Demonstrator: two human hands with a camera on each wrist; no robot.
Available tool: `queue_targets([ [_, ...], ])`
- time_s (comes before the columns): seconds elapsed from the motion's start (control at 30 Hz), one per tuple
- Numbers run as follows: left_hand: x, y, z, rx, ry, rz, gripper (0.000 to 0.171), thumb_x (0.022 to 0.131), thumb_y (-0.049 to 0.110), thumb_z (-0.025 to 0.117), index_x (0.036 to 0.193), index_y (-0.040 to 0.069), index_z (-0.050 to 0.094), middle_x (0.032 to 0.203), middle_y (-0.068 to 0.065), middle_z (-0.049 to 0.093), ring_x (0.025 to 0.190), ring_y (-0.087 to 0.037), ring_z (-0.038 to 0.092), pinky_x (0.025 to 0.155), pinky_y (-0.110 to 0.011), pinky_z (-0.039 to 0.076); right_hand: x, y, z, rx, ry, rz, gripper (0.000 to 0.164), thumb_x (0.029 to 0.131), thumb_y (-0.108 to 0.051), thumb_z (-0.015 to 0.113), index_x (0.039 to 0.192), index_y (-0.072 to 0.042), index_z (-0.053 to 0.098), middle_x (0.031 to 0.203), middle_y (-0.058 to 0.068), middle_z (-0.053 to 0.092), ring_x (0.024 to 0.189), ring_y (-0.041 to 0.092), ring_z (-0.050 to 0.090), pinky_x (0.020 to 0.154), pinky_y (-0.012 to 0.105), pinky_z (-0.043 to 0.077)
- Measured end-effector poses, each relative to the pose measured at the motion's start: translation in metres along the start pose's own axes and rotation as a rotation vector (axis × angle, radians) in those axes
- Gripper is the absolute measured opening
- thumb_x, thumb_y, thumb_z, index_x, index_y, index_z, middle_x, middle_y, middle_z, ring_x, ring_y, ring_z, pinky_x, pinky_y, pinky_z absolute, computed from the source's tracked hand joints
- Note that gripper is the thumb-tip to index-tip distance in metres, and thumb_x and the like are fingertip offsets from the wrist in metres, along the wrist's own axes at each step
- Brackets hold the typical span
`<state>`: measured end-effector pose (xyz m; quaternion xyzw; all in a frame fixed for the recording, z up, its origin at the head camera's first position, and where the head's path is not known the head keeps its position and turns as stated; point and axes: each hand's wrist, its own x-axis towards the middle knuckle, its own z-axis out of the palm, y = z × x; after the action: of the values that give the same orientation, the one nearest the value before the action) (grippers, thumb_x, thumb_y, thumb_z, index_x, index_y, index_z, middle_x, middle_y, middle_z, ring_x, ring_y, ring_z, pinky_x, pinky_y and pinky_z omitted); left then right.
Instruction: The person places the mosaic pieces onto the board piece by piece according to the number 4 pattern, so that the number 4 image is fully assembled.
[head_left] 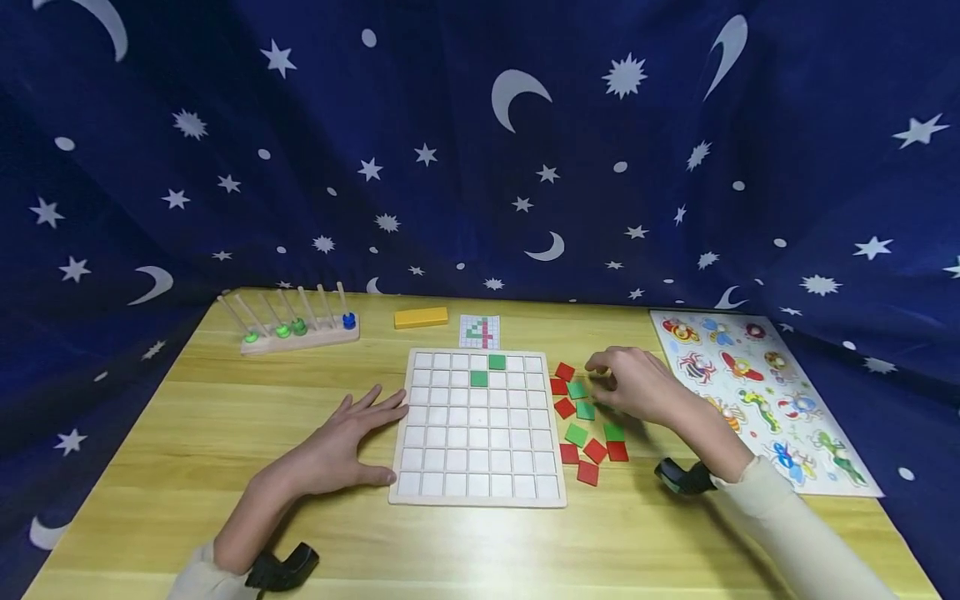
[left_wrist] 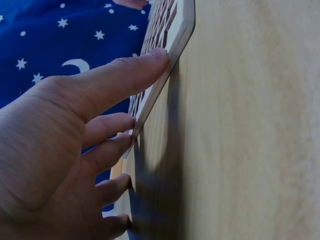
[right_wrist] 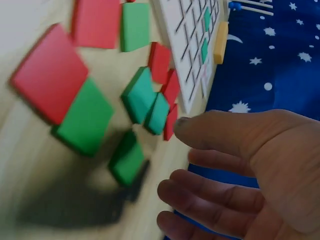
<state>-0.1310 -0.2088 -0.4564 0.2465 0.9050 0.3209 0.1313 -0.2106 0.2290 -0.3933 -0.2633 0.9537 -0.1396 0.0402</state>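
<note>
A white gridded board (head_left: 477, 501) lies on the wooden table, with two green tiles (head_left: 479, 378) in squares near its top. My left hand (head_left: 333, 442) is spread along the board's left side, thumb and fingertips at the edge; the left wrist view shows the thumb (left_wrist: 127, 75) against the rim. Right of the board, my right hand (head_left: 637, 383) hovers with loosely bent fingers over loose red tiles (head_left: 565, 408) and green tiles (head_left: 577, 434). In the right wrist view the thumb and fingers are apart with nothing between them, and a green tile (right_wrist: 126, 160) lies below.
Behind the board are a small pattern card (head_left: 468, 332) with green and red squares and a yellow block (head_left: 421, 317). A peg stand (head_left: 330, 335) with green and blue beads is at the back left. An insect puzzle board (head_left: 761, 433) lies at the right.
</note>
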Motion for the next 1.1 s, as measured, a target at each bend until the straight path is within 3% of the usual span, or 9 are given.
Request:
queue_targets([
  [0.27,0.002,0.001,0.000,0.009,-0.002,0.002,0.089,0.078,0.038,0.086,0.152,0.013,0.044,0.163,0.002,0.025,0.151,-0.035,0.010,0.118,-0.062,-0.001,-0.011,0.014,0.011,-0.033,-0.049,0.025,0.028,0.072,-0.011,0.085,0.096,-0.006,0.074,0.084,0.002,0.064,0.070,0.017,0.051,0.060,0.037,0.046],
  [0.53,0.000,0.001,-0.001,0.007,-0.008,-0.003,0.088,0.078,0.037,0.086,0.152,0.013,0.044,0.163,0.001,0.024,0.151,-0.034,0.009,0.118,-0.062,-0.001,-0.011,0.017,0.017,-0.005,-0.026,0.002,0.021,0.072,-0.004,0.082,0.093,-0.005,0.077,0.087,0.004,0.068,0.074,0.018,0.056,0.064,0.040,0.050],
  [0.7,0.000,0.001,-0.001,0.002,-0.004,-0.001,0.088,0.078,0.036,0.086,0.152,0.013,0.045,0.164,0.001,0.024,0.151,-0.034,0.009,0.117,-0.063,-0.001,-0.013,0.021,0.019,0.015,0.016,-0.013,0.021,0.070,-0.002,0.081,0.091,-0.005,0.077,0.086,0.003,0.070,0.075,0.018,0.058,0.067,0.041,0.051],
  [0.87,-0.001,0.000,0.000,-0.004,-0.007,-0.002,0.088,0.078,0.037,0.086,0.152,0.013,0.045,0.164,0.001,0.024,0.151,-0.034,0.008,0.117,-0.063,-0.002,-0.015,0.022,0.024,-0.006,0.099,-0.022,0.022,0.067,-0.006,0.081,0.089,-0.007,0.077,0.080,0.000,0.065,0.069,0.014,0.054,0.060,0.035,0.047],
  [1.1,-0.001,-0.001,0.001,0.003,-0.008,-0.011,0.090,0.077,0.041,0.086,0.152,0.014,0.044,0.164,0.003,0.023,0.151,-0.032,0.008,0.118,-0.061,-0.001,-0.007,0.003,0.025,0.012,0.183,-0.060,0.024,0.072,-0.005,0.081,0.096,-0.005,0.076,0.082,0.000,0.061,0.066,0.013,0.052,0.058,0.030,0.045],
])
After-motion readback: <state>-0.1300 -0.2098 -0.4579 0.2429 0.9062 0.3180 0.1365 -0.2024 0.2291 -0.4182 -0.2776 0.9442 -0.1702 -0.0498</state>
